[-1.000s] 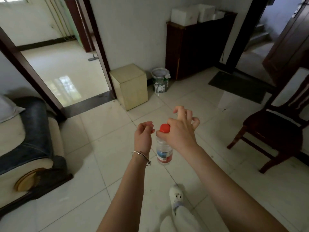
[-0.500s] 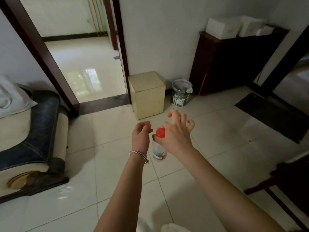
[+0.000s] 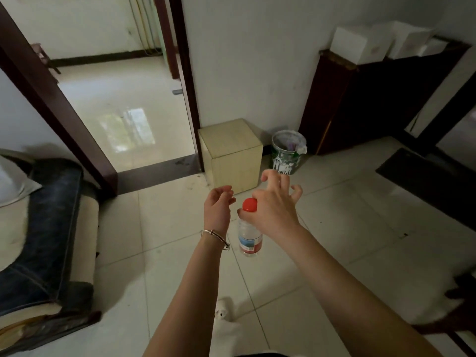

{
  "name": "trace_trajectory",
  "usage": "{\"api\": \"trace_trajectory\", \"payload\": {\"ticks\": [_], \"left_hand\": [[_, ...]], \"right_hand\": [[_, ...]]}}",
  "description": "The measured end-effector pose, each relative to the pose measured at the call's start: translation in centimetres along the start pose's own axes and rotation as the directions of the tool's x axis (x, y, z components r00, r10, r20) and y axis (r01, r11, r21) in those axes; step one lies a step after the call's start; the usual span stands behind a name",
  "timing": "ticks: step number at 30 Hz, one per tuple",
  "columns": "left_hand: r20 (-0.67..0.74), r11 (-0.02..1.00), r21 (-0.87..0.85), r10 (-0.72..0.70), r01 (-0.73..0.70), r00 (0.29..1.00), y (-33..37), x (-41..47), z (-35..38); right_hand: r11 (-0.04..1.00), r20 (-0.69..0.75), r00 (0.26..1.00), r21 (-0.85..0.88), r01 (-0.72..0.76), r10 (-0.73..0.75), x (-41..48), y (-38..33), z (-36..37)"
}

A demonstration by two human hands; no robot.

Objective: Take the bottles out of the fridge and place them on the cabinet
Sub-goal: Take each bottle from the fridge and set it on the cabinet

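Note:
A clear plastic bottle (image 3: 249,238) with a red cap and a red-and-blue label hangs upright in front of me above the tiled floor. My right hand (image 3: 275,207) holds it by the neck just under the cap, pinched by the thumb, with the other fingers spread out. My left hand (image 3: 217,207) floats just left of the bottle, loosely curled and holding nothing, a silver bracelet on its wrist. A dark wooden cabinet (image 3: 381,104) stands against the wall at the upper right. No fridge is in view.
White boxes (image 3: 360,46) sit on the cabinet top. A beige cube box (image 3: 231,153) and a small bin (image 3: 287,153) stand by the wall ahead. A doorway opens at the left, a dark sofa (image 3: 49,228) at the far left, a dark mat (image 3: 427,181) at the right.
My view has swung left and moved nearer the wall; the chair at the right has slid out of sight. The hands and bottle keep the same pose.

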State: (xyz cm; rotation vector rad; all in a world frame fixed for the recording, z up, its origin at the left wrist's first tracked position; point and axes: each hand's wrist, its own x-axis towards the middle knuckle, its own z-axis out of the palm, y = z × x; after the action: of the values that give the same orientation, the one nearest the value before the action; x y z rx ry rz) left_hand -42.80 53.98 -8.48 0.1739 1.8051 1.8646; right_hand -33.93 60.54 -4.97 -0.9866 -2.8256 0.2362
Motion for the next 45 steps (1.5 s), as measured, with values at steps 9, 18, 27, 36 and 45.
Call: {"api": "trace_trajectory", "payload": {"ticks": [9, 18, 27, 36, 45], "left_hand": [[0.08, 0.998, 0.054, 0.016, -0.02, 0.997, 4.6, 13.9, -1.1], [0.07, 0.998, 0.07, -0.01, 0.006, 0.997, 6.5, 24.8, -0.1], [-0.003, 0.997, 0.073, 0.009, -0.009, 1.0, 9.4, 38.0, 4.7], [-0.099, 1.0, -0.023, 0.008, -0.01, 0.995, 12.0, 49.6, 8.9], [-0.104, 1.0, -0.008, -0.008, 0.007, 0.995, 13.7, 59.5, 9.6]], "right_hand": [[0.995, -0.037, 0.995, 0.034, -0.093, 0.094, 13.5, -3.7, 1.9], [0.998, -0.004, 0.998, 0.03, -0.061, 0.061, 25.3, -4.4, 3.9], [0.999, 0.051, 0.998, 0.018, 0.026, -0.027, 39.6, -2.3, 5.6], [0.993, 0.048, 0.992, -0.007, 0.119, -0.118, 52.8, 0.0, 5.8], [0.995, 0.109, 0.989, 0.002, 0.1, -0.1, 62.9, -0.9, 8.1]]}}
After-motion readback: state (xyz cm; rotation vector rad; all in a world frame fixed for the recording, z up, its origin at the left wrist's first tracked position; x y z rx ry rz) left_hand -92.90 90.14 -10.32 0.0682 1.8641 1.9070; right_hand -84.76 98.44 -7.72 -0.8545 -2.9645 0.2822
